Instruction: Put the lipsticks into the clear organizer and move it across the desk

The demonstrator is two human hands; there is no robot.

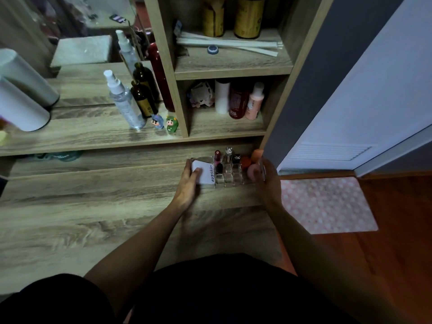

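Note:
The clear organizer (230, 175) stands on the wooden desk (93, 206) near its right back corner. Upright in its slots are a dark red lipstick (217, 156), a silver-capped one (228, 154) and a black one (236, 159). A white tube marked "4U2skin" (207, 175) lies in its left section. Orange and pink sponges (251, 163) fill its right section. My left hand (190, 180) grips the organizer's left end, thumb on the white tube. My right hand (267, 177) clasps its right end.
A raised shelf behind holds a clear spray bottle (125, 104), a brown bottle (142, 99) and two small figurines (164, 122). Cubbies hold more bottles (238, 99). A white cylinder (21, 106) lies at the left. A pink dotted mat (325, 204) lies on the floor to the right.

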